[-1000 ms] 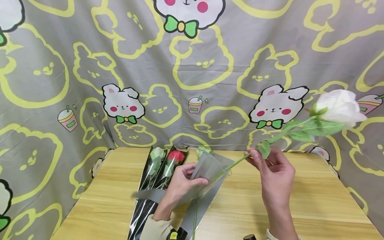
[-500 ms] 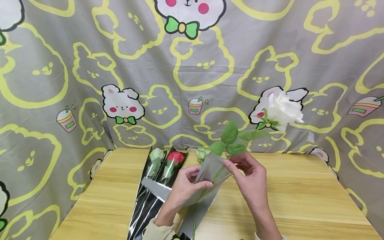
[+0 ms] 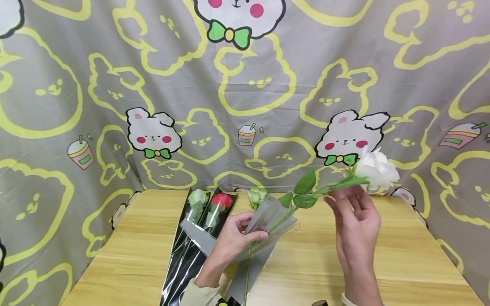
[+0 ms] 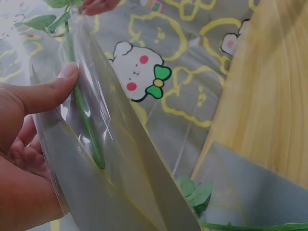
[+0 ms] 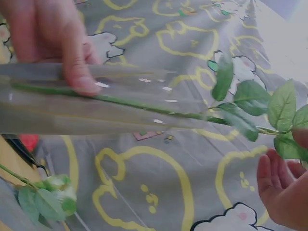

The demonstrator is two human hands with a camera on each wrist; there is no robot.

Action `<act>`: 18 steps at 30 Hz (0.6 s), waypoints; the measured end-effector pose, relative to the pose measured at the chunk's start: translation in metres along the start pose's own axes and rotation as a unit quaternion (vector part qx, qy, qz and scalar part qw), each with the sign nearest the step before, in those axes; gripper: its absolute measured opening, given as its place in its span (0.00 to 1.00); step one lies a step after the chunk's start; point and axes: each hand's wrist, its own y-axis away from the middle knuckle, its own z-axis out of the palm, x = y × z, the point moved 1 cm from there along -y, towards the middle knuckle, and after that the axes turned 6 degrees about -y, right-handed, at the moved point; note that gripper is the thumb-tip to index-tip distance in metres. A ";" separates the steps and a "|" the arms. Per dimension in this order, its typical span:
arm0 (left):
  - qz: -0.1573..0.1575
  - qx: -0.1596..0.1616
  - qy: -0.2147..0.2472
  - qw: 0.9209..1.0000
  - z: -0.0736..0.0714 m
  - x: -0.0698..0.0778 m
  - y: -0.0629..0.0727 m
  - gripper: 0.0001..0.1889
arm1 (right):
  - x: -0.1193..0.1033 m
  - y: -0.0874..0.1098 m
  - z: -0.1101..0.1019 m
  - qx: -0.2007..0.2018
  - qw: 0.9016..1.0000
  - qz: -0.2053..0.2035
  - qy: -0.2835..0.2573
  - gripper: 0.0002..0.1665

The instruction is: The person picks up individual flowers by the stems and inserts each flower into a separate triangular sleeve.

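Note:
My left hand (image 3: 237, 238) grips a see-through grey flower sleeve (image 3: 265, 214), thumb across its front. Inside the sleeve runs the green stem (image 4: 86, 120) of a white rose (image 3: 377, 170); its cut end shows through the film in the left wrist view, below my thumb. The bloom leans out to the right, with green leaves (image 3: 305, 191) just beyond the sleeve's mouth. My right hand (image 3: 359, 225) pinches the rose's stem close under the bloom. At the right wrist view's edge the curled fingers (image 5: 274, 180) of this hand show beside the leaves, and the bloom is outside that view.
To the left on the wooden table (image 3: 405, 242) lie a pale green rose (image 3: 198, 199) and a red rose (image 3: 222, 201), in black-backed sleeves. Another pale green rose (image 3: 255, 197) lies behind my left hand. A patterned curtain (image 3: 264, 95) hangs behind the table.
The white rose came left and down, its stem going into the sleeve. My right hand moved left to the sleeve's mouth, then back right to just below the bloom. The left hand stayed nearly still.

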 end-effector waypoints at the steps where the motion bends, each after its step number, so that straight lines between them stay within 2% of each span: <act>1: -0.002 -0.001 -0.005 1.000 0.001 0.000 0.000 0.17 | -0.002 -0.001 -0.002 0.001 1.000 -0.004 -0.021 0.19; 3: -0.001 -0.004 -0.016 1.000 0.001 0.000 0.000 0.16 | -0.005 -0.004 -0.006 -0.001 0.999 0.000 -0.041 0.19; 8: 0.004 -0.011 -0.042 0.999 0.000 0.001 -0.001 0.15 | -0.008 -0.005 -0.012 -0.026 0.999 0.027 -0.026 0.13; 14: 0.015 -0.027 -0.051 0.998 0.001 0.004 0.001 0.16 | -0.005 -0.001 -0.008 -0.021 0.998 -0.018 0.057 0.10; 18: 0.022 -0.044 -0.029 0.998 0.004 0.007 0.001 0.16 | -0.003 0.002 -0.006 -0.059 0.995 -0.029 0.073 0.07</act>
